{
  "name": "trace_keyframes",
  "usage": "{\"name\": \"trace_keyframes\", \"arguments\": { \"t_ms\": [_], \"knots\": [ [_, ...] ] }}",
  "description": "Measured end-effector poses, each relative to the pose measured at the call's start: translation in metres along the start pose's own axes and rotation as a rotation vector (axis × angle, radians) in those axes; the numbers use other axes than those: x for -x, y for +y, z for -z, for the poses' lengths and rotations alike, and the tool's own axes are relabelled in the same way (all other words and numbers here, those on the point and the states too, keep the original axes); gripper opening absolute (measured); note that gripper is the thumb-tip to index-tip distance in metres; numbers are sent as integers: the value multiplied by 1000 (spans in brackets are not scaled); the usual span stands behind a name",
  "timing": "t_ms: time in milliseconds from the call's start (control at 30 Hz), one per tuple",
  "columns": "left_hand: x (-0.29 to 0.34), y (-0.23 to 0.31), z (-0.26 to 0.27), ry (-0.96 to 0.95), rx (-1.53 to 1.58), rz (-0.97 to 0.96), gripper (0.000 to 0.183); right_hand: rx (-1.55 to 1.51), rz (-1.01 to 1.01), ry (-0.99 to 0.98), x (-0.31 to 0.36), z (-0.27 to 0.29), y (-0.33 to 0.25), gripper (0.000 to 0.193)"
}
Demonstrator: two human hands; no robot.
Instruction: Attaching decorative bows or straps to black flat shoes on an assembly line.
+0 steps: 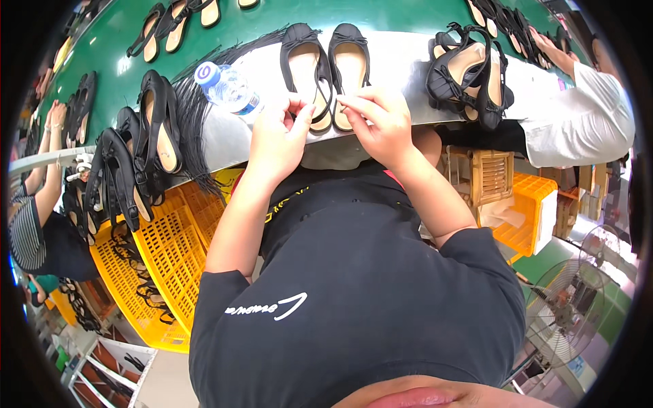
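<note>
Two black flat shoes with beige insoles lie side by side before me, toes pointing away: the left shoe (297,37) and the right shoe (349,34). Both have a small bow at the toe. A thin black ankle strap (330,88) curves up from the left shoe, between my hands. My left hand (280,136) is over that shoe's heel, thumb and fingers curled together. Over the right shoe's heel, my right hand (382,126) has its thumb and forefinger pinched close to the strap. Whatever is between the fingertips of either hand is too small to make out.
A water bottle (228,88) stands left of the shoes, near a bundle of black straps (194,109). More black shoes (469,75) are heaped at right. Yellow crates (166,258) stand below the table at left. Other people work at both sides; a fan (564,299) is at lower right.
</note>
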State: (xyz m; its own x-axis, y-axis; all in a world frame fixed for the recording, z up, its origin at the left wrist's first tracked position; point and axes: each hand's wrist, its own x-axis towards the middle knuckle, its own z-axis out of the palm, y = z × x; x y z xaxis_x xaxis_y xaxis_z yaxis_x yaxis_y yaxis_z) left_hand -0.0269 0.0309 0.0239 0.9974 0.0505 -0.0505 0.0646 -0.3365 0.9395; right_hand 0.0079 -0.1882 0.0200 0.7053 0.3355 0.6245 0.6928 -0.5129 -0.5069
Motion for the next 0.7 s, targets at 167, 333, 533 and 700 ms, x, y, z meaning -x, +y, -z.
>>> {"name": "trace_keyframes", "arguments": {
  "t_ms": [167, 333, 533, 700],
  "knots": [
    [6, 9, 2, -16, 132, -88, 15, -31, 57, 208, -7, -29, -12, 23],
    [4, 32, 11, -40, 33, -146, 15, -23, 33, 240, -5, -40, -14, 30],
    [-1, 44, 16, -63, -26, -131, 16, -13, 72, 283, -8, -40, -12, 26],
    [-8, 42, 10, -45, 36, -131, 16, -66, 24, 285, -14, -40, -11, 22]
  ]
}}
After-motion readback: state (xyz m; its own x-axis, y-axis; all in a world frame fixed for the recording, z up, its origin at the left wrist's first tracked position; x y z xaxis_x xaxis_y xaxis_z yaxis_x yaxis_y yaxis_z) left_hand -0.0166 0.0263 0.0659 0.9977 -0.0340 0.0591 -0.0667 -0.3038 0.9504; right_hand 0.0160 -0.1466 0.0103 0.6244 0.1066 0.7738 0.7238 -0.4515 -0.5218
